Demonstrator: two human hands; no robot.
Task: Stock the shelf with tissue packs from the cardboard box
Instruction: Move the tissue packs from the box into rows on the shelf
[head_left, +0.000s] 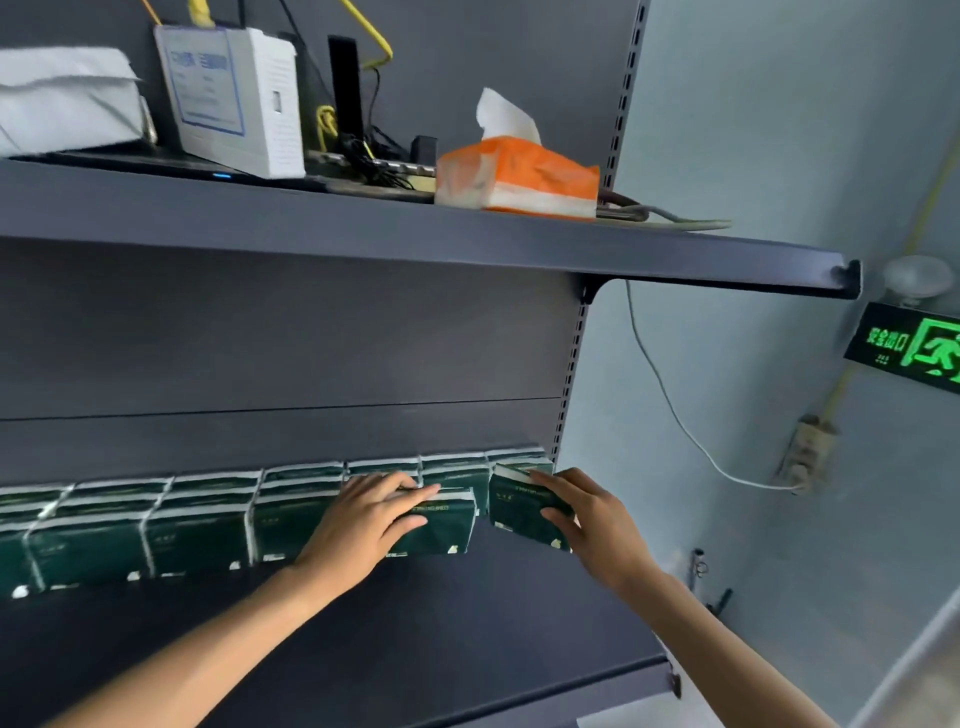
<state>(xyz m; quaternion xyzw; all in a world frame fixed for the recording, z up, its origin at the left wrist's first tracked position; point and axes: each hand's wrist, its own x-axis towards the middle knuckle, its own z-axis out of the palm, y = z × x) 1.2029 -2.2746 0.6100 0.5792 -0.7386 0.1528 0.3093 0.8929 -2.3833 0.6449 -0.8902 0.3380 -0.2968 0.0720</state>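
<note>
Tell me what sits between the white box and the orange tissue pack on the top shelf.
In the head view, a black upright device and a tangle of black and yellow cables lie between the white box and the orange tissue pack.

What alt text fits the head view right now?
Two bare hands set dark green tissue packs on a grey shelf: the left hand rests on one pack, the right hand grips the tilted end pack. An orange tissue box sits above.
</note>
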